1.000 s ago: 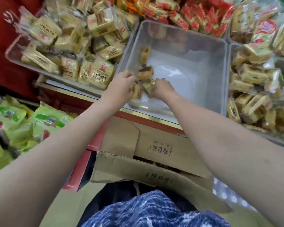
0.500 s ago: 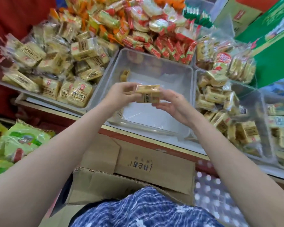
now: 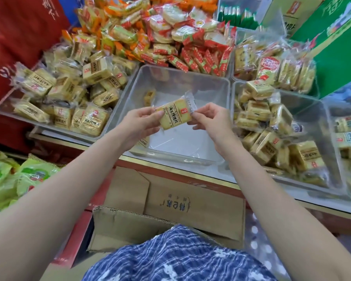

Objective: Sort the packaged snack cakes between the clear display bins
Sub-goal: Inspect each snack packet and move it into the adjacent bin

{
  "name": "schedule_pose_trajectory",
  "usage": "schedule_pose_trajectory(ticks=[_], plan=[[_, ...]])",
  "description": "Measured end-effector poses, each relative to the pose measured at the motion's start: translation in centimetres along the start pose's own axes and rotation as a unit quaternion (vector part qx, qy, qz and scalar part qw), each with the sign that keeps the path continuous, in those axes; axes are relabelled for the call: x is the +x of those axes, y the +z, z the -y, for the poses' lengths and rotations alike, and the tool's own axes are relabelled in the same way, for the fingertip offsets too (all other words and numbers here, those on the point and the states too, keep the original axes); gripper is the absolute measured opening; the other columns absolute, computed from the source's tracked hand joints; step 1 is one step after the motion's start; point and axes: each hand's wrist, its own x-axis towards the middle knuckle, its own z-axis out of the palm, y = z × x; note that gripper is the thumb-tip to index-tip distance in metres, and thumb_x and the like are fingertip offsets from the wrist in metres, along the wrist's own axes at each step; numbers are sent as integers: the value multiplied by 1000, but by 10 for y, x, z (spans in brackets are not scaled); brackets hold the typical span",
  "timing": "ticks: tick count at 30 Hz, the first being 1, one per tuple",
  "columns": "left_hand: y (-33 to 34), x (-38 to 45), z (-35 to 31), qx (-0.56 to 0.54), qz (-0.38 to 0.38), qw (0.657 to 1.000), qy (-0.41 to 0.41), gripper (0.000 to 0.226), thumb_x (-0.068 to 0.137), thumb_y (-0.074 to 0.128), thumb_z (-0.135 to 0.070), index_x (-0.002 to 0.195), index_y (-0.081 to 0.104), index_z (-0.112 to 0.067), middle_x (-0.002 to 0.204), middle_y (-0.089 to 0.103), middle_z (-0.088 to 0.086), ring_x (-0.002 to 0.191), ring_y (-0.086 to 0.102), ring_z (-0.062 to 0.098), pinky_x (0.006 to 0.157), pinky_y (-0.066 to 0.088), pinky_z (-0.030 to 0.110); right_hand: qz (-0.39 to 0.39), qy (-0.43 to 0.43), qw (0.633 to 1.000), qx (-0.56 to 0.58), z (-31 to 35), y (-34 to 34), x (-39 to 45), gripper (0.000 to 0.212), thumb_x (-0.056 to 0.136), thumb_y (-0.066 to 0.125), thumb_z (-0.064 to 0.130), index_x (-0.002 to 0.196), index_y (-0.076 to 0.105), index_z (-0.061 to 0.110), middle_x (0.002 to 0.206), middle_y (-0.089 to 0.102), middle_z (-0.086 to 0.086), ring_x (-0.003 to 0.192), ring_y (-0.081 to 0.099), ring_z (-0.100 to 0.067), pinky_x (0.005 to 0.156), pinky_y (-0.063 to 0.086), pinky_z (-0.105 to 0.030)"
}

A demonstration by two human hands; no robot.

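Both hands hold one wrapped snack cake [image 3: 173,114] in the air over the middle clear bin [image 3: 227,126]. Left hand [image 3: 139,123] pinches its left end, thumb on top, other fingers curled under and mostly hidden behind the pack. Right hand [image 3: 208,120] pinches the crimped clear wrapper tail at the right end; fingertips partly covered by the wrapper. Label faces up, black characters plus a small red square, text too small to read.

Middle bin nearly bare: one loose cake [image 3: 149,97] near its far left wall, another cake [image 3: 143,141] at the near left, half hidden under the left wrist.

Left bin [image 3: 0,107] is piled with the same yellow packs; its left end is blurred. Right bin [image 3: 330,179] is also heaped with yellow packs, wall glare hides some. Farther right, another bin is cut off by the frame edge.

Behind: heap of red and orange wrapped snacks [image 3: 170,37], top cut off. Green carton [image 3: 336,47] at upper right, partly out of frame. Green bags [image 3: 12,177] at lower left, blurry. Open cardboard box [image 3: 170,207] below the shelf edge, partly hidden by blue plaid clothing [image 3: 176,258].
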Motion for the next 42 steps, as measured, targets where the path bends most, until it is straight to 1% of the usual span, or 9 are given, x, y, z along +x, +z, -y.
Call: schedule_pose_trajectory(ticks=[4,9,13,16,19,26,30,38,42], plan=[[11,-1,-6,-25,-9,1000,2,10,94,56,-20,96,64,-15,77,71,-6,68,64,6,65,52,15,-2,-8,1000,30,7,-6,-3,17,87,61,-5,75,56,7,76,67,-15,60,68,-16,62,55,-22],[22,0,-10,-86,-31,994,-52,22,98,49,-30,101,62,-12,103,62,7,88,63,19,68,55,24,20,-14,1000,17,12,-25,-5,13,84,68,1,78,61,10,79,67,-17,67,69,-16,66,56,-24],[26,-1,-10,-41,-31,997,-57,20,97,50,-26,97,63,-10,98,62,7,87,63,19,70,58,25,54,6,997,-53,16,-35,-2,9,85,70,16,92,65,19,91,68,-6,85,63,-12,72,54,-23],[27,-2,-12,-28,-22,998,-56,20,97,50,-26,97,63,-10,95,63,7,87,64,19,67,58,24,56,-16,998,-23,22,-34,1,13,87,67,12,99,66,17,95,64,-1,81,59,-9,66,51,-20],[25,-4,-13,-12,-20,999,-47,21,97,50,-27,95,64,-12,95,64,7,88,64,20,67,58,23,73,-50,994,-57,25,-31,1,15,86,66,5,92,66,18,91,65,-2,73,61,-7,62,49,-19],[22,-9,-14,17,-15,1000,-4,22,99,47,-28,93,66,-18,97,66,4,92,64,19,76,55,25,90,-62,994,5,27,-29,-4,16,87,61,-3,86,61,13,84,66,-6,77,64,-18,72,56,-30],[18,-11,-11,27,-9,1000,-10,22,99,47,-29,95,65,-16,99,66,6,91,64,19,77,56,25,137,-72,987,-36,29,-32,-3,18,89,59,-3,91,64,14,90,64,-11,81,63,-18,76,58,-32],[28,-9,-10,18,-8,1000,5,23,99,48,-27,93,66,-15,93,68,4,86,66,18,78,57,26,36,-71,997,14,17,-32,-6,14,82,69,-1,81,68,13,76,71,-1,75,65,-19,72,58,-29],[33,-10,-6,44,-7,998,54,19,98,50,-26,98,68,-19,93,71,1,86,67,13,69,56,22,12,-73,997,18,14,-36,-9,16,83,67,-3,83,65,13,78,69,-2,73,66,-11,70,57,-25]])
